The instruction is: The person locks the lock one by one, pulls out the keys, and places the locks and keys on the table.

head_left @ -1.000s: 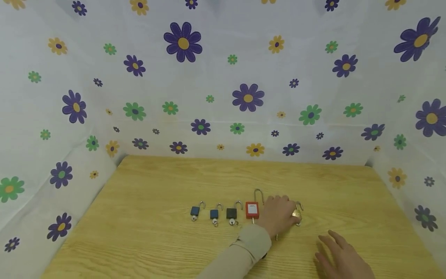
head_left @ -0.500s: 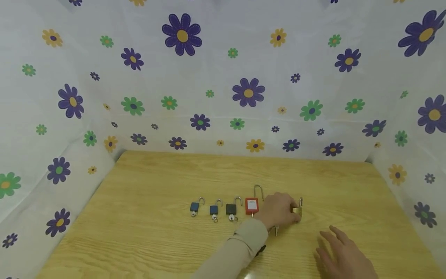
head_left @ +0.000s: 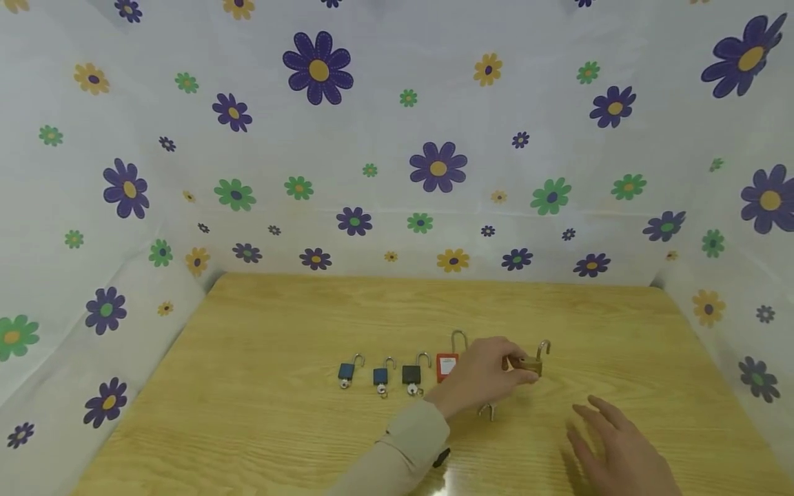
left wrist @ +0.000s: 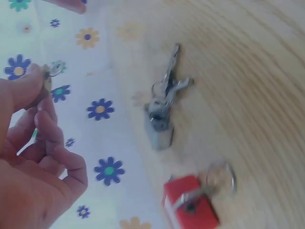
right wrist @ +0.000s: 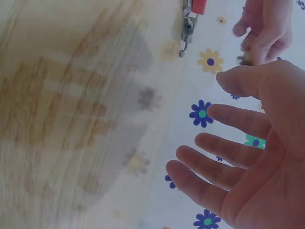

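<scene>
While the left hand (head_left: 474, 375) pinches a brass padlock (head_left: 530, 365) between thumb and fingers, its shackle sprung open and pointing away from the person, the right hand (head_left: 623, 451) hovers to the right and nearer the person, fingers straight and spread apart. The brass padlock is at the right end of a row of padlocks over the wood-grain tabletop (head_left: 267, 337). From the left, the row runs through a blue padlock (head_left: 346, 372), a second blue padlock (head_left: 380, 377), a dark padlock (head_left: 411, 374) and a red padlock (head_left: 445, 367) with a white label, all with shackles undone. The left hand partly covers the red one and hides most of a grey padlock (left wrist: 159, 131), whose keys (left wrist: 170, 86) show in the left wrist view, somewhat blurred. Behind stands a flower-printed curtain (head_left: 372, 127).
</scene>
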A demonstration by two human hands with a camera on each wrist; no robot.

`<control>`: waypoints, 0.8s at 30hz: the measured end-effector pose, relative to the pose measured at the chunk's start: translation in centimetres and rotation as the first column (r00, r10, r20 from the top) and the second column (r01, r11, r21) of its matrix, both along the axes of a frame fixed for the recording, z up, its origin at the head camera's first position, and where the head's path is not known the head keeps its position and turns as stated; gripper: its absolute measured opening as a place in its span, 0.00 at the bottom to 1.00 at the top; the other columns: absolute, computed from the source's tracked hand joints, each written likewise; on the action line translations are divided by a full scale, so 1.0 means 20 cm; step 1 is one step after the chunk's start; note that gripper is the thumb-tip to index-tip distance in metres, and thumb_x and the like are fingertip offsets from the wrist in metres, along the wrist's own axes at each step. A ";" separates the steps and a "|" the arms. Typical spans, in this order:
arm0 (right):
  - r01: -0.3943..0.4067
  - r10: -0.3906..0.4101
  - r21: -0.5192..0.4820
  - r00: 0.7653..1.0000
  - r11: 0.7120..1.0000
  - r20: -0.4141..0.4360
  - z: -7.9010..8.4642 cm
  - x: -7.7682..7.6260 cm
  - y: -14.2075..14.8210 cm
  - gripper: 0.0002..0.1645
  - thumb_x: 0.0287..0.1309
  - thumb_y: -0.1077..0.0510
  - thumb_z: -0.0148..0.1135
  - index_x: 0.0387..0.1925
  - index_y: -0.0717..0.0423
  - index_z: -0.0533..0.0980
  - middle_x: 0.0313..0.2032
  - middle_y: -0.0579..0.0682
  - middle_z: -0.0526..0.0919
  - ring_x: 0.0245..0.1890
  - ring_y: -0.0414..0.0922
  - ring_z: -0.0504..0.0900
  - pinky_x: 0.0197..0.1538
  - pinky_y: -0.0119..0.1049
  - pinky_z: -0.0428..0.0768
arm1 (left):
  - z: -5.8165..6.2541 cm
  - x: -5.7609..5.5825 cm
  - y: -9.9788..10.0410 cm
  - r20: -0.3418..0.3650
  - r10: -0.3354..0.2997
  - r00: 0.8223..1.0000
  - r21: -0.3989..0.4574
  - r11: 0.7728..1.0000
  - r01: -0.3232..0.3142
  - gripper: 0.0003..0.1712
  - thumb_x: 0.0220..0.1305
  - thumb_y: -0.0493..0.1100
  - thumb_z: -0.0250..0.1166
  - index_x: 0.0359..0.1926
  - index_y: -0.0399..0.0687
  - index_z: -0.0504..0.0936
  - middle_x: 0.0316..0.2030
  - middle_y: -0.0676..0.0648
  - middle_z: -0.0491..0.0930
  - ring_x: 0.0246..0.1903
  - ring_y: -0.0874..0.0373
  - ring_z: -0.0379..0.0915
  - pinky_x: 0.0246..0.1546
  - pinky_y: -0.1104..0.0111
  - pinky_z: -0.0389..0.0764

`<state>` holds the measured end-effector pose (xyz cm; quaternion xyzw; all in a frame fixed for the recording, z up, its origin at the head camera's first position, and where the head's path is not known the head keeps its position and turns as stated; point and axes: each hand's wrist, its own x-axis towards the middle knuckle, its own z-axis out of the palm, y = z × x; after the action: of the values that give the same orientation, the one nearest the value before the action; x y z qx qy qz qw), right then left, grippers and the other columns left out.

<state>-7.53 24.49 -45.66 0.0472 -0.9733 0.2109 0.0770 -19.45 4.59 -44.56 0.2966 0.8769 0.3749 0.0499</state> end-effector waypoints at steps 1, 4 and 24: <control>0.002 -0.002 0.002 1.000 1.000 -0.002 0.01 0.00 0.00 0.23 0.55 0.55 0.68 0.50 0.65 0.80 0.54 0.73 0.76 0.41 0.66 0.81 0.32 0.60 0.82 | 0.01 0.01 -0.02 0.000 0.001 1.000 0.025 1.000 -0.001 0.20 0.61 0.58 0.66 0.48 0.53 0.86 0.33 0.62 0.81 0.27 0.69 0.70 0.25 0.76 0.74; -0.003 0.003 -0.002 1.000 1.000 -0.019 0.03 0.00 0.00 0.22 0.55 0.55 0.68 0.50 0.63 0.81 0.53 0.70 0.78 0.43 0.66 0.80 0.36 0.62 0.81 | 0.04 0.04 -0.10 -0.019 0.004 1.000 0.074 0.997 -0.003 0.21 0.62 0.59 0.65 0.47 0.50 0.86 0.33 0.61 0.80 0.29 0.68 0.69 0.28 0.75 0.74; -0.133 0.121 -0.026 0.952 0.991 -0.281 0.11 -0.08 -0.19 0.12 0.50 0.57 0.72 0.39 0.54 0.85 0.37 0.53 0.88 0.35 0.51 0.85 0.32 0.53 0.84 | 0.00 0.17 -0.42 -0.164 -0.007 0.986 0.182 0.983 0.037 0.11 0.60 0.53 0.69 0.34 0.53 0.87 0.28 0.57 0.78 0.27 0.70 0.71 0.28 0.77 0.77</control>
<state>-9.22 20.60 -43.39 0.1371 -0.9428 0.2282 0.2006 -16.12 -3.72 -44.61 0.3392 0.8361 0.4287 -0.0455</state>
